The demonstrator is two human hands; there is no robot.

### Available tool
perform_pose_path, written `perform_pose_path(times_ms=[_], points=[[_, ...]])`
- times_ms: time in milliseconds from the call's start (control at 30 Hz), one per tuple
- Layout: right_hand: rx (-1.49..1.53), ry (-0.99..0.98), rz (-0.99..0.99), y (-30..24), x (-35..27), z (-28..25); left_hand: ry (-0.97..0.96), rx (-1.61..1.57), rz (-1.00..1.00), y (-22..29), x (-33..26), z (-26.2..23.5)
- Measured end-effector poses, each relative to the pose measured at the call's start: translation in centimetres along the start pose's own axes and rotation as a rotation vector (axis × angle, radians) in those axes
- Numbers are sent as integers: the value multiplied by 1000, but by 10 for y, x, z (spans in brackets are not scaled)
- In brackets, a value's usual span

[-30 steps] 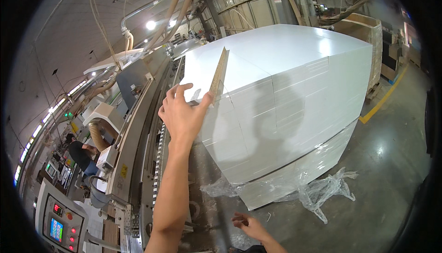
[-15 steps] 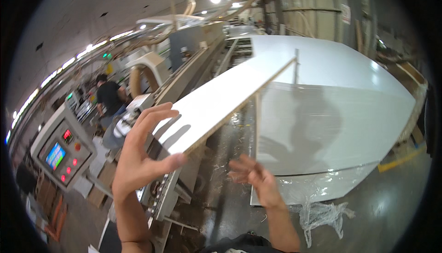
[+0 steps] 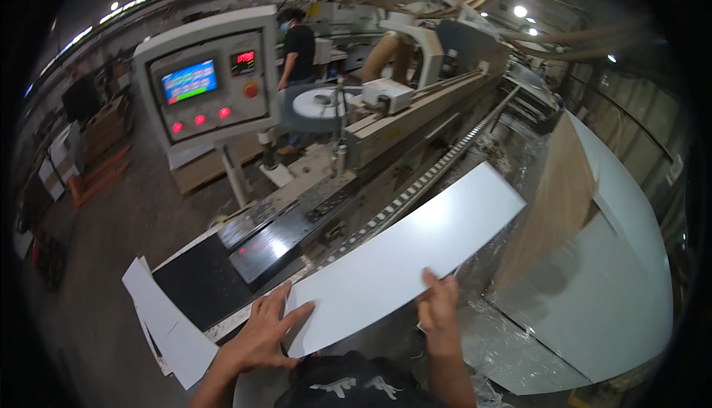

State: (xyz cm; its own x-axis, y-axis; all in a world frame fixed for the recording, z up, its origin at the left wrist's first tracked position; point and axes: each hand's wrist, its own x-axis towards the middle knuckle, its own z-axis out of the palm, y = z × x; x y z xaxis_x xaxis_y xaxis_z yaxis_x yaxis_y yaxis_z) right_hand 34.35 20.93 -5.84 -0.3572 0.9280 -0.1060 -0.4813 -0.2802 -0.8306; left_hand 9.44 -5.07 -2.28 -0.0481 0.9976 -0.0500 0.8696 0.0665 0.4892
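A long white board (image 3: 411, 248) lies slantwise in front of me, its far end pointing up and to the right. My left hand (image 3: 263, 334) is closed on its near-left end, thumb over the white face and the other fingers along the end. On the board's near long edge, my right hand (image 3: 439, 300) grips with the thumb on top; its other fingers are partly hidden. Just beyond the board stands a machine with a toothed chain track (image 3: 415, 193) and a metal plate (image 3: 278, 248).
A control panel (image 3: 259, 119) with a lit screen and red buttons stands at the left. White strips (image 3: 167, 326) lie on the machine's near end. A stack of large white boards (image 3: 593, 304) with clear film is at the right. A co-worker (image 3: 299, 48) stands behind the machine.
Both hands were raised and apart with nothing in them; now both hold the white board, which is closer to me. The view has turned left toward the machine and control panel.
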Motion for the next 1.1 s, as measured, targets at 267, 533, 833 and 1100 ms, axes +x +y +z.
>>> perform_pose_path(times_ms=[267, 533, 833, 1100], points=[[-300, -143, 548, 224, 49, 50, 38, 31, -322, -155, -113, 78], [-432, -148, 511, 314, 81, 125, 158, 44, -360, -240, -125, 72], [-480, -338, 473, 341, 142, 139, 372, 68, -509, -276, -89, 80], [-923, -395, -62, 359, 170, 115, 647, -44, -778, -272, -81, 141]])
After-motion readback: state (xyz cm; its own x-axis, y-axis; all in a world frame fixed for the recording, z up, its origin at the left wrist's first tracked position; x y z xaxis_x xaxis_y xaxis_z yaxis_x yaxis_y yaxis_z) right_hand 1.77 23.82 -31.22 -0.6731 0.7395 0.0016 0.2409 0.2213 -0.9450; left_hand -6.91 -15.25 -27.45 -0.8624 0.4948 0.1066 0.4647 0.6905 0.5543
